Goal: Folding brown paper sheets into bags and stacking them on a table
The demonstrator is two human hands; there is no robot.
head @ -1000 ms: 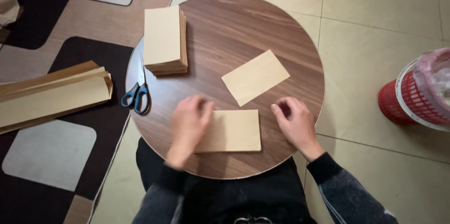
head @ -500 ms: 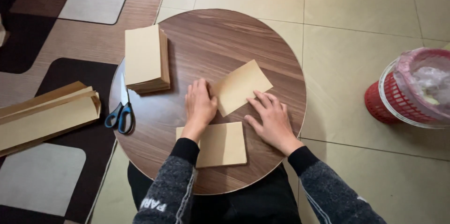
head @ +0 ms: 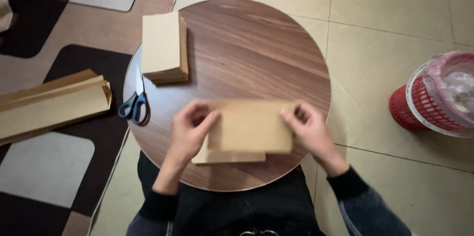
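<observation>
Both hands are pinching the same tan rectangular paper sheet (head: 252, 126) at about 6 o'clock on the round wood-grain table (head: 247, 53). The left hand (head: 190, 129) has fingers closed on its left edge, the right hand (head: 308, 127) on the right edge, so it stays square over the matching tan sheet (head: 227, 157) lying beneath. A stack of tan sheets (head: 163, 48) waits at 10 o'clock, with blue-handled scissors (head: 136, 105) at 9, both within easy reach.

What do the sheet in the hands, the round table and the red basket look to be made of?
Sheet: brown kraft paper or thin card, matte, held flat.
Table: wood or wood-look laminate, grain streaks, slight sheen.
Basket: likely plastic, red lattice wall, thin translucent liner.
</observation>
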